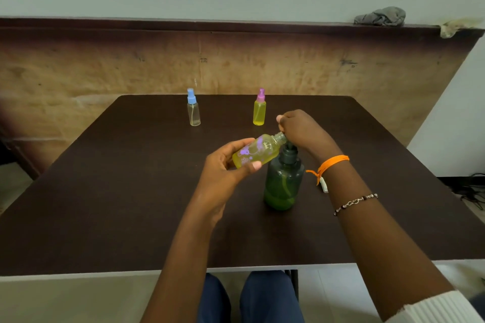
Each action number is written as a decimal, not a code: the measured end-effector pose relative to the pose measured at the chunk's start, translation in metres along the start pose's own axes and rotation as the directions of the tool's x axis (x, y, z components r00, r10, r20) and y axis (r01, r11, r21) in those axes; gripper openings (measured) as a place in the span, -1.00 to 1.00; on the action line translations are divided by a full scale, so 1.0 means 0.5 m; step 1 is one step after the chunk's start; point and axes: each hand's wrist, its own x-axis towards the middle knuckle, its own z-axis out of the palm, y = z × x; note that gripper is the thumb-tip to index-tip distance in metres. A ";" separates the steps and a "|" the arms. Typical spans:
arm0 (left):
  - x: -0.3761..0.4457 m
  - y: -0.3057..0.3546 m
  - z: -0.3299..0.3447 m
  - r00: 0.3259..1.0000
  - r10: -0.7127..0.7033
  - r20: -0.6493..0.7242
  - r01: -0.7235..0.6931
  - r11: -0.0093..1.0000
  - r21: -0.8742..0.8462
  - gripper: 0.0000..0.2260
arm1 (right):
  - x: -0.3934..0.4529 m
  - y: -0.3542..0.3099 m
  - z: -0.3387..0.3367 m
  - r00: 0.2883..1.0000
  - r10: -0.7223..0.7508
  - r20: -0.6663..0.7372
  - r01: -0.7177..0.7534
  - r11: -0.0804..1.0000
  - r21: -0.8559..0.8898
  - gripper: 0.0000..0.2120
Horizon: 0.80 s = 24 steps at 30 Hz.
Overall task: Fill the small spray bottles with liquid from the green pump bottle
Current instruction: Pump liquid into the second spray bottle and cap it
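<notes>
My left hand (225,168) grips a small bottle (258,149) with purple flower print, tilted with its open neck against the pump head of the green pump bottle (283,181). This small bottle holds yellow-green liquid. My right hand (299,128) rests on top of the pump head, fingers curled over it and hiding the nozzle. The green pump bottle stands upright on the dark table (131,191), about a third full. Farther back stand a blue-capped spray bottle (193,110), nearly clear inside, and a pink-capped spray bottle (259,109) full of yellow liquid.
A brown board wall (236,65) runs behind the table, with a grey cloth (380,17) on its top ledge. Cables (469,189) lie on the floor to the right. My knees show below the table's front edge.
</notes>
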 end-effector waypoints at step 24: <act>0.003 -0.013 -0.002 0.999 0.021 0.032 -0.018 0.997 -0.071 -0.66 | -0.011 -0.009 0.004 1.000 0.018 0.004 -0.018 0.998 0.053 -0.61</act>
